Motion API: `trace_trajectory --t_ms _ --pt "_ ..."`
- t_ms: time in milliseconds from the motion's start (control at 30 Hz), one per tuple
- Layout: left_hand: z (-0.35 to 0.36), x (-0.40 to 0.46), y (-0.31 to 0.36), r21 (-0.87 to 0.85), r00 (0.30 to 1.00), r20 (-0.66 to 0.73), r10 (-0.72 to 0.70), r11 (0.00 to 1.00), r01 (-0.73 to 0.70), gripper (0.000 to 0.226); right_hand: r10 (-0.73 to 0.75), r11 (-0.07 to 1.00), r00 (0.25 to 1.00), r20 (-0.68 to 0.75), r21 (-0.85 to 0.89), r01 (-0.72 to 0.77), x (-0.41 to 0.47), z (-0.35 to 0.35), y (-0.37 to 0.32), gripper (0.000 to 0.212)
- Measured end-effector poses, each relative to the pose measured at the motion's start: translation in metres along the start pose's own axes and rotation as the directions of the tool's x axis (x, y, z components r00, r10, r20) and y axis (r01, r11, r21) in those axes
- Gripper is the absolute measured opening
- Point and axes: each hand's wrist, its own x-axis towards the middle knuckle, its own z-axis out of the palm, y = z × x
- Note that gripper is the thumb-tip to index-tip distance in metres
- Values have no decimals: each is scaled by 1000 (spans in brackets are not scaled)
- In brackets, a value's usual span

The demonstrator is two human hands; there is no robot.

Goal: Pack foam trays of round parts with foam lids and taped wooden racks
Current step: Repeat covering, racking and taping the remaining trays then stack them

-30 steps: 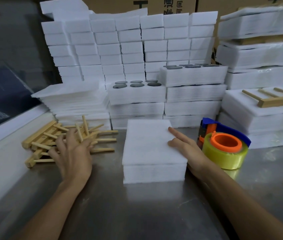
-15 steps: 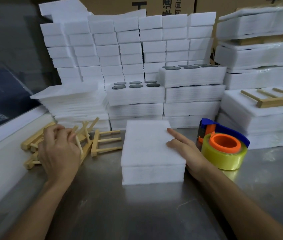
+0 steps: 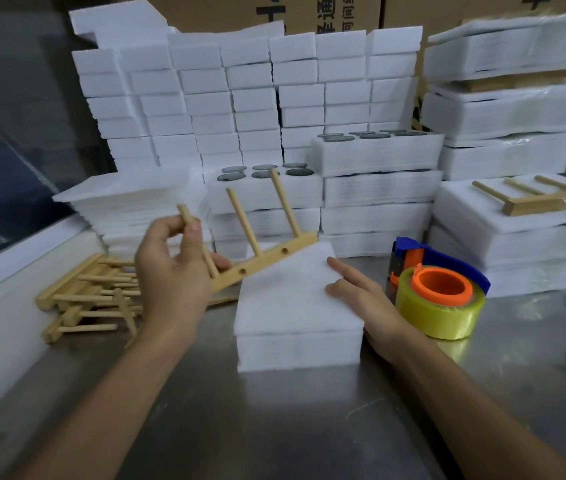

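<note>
A white foam tray with its foam lid (image 3: 292, 306) lies on the steel table in front of me. My left hand (image 3: 174, 271) holds a wooden rack (image 3: 261, 244) by one of its pegs, lifted in the air with its bar over the lid's far left corner and its pegs pointing up. My right hand (image 3: 361, 296) rests on the lid's right edge, index finger straight. A pile of wooden racks (image 3: 87, 296) lies on the table to the left.
A yellow tape roll in a blue and orange dispenser (image 3: 441, 292) stands right of the tray. Stacked foam trays with dark round parts (image 3: 264, 171), foam blocks (image 3: 240, 88) and finished packs with a taped rack (image 3: 531, 199) fill the back and right. A white ledge (image 3: 8, 271) runs along the left.
My left hand has picked one wooden rack out of the pile and lifted it right, toward the foam lid. My right hand has stayed on the lid.
</note>
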Motion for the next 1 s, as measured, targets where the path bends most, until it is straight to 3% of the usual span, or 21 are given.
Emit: trace_trajectory --t_ms 100,167,267,400,500,633,733,800,933,1000 --pt "19 -11 -6 -171 948 110 -299 934 314 13 4 1000 1000 10 -3 -4 1 -1 1 48" --pt "28 -16 -11 -216 902 188 -388 880 424 14 9 1000 1000 19 -1 -9 1 -1 1 47" --pt "34 -19 -17 -184 859 246 -449 849 496 14 -28 1000 998 48 6 28 0 -1 1 47" --pt "40 -12 -21 -65 829 219 -515 840 539 18 -152 983 988 1 -99 152 -6 0 -3 67" --pt "45 -9 -21 -28 831 165 -530 840 542 5 -255 946 967 17 -201 253 -10 1 -7 48" --pt "48 -14 -27 98 927 53 -372 925 366 21 -346 901 936 -59 -298 314 -13 2 -10 36" --pt "47 -17 -28 220 945 202 -258 952 212 26 -344 902 936 -70 -303 309 -15 2 -11 32" --pt "48 -19 -28 326 940 282 -194 940 96 34 -365 885 925 -102 -348 311 -16 3 -13 33" --pt "50 -30 -28 455 970 239 40 878 -149 53 -465 838 870 -164 -397 374 -16 5 -13 41" --pt "49 -32 -27 488 954 290 74 846 -214 51 -492 823 856 -158 -406 398 -16 5 -12 44"
